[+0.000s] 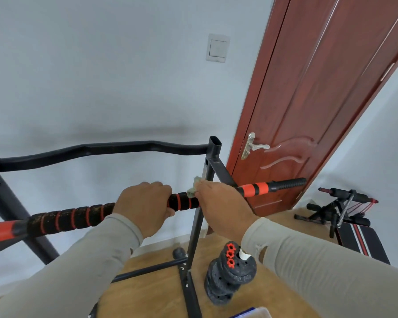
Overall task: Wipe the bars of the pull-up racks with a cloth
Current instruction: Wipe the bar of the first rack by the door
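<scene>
A black pull-up rack stands before me. Its near bar [184,201] has black foam grips with red rings and runs from lower left to upper right. My left hand [145,205] grips this bar around its middle. Just to the right, my right hand [218,203] wraps a small greenish-grey cloth [192,188] around the same bar; only a bit of cloth shows above my fingers. Behind runs the rack's wavy black rear bar [115,150], joined to an upright post [213,157].
A reddish-brown door [319,111] with a silver handle stands at the right. On the wooden floor below are a stack of black weight plates [228,278] with red collars, and a black sit-up bench [349,216] at the right. White wall lies behind.
</scene>
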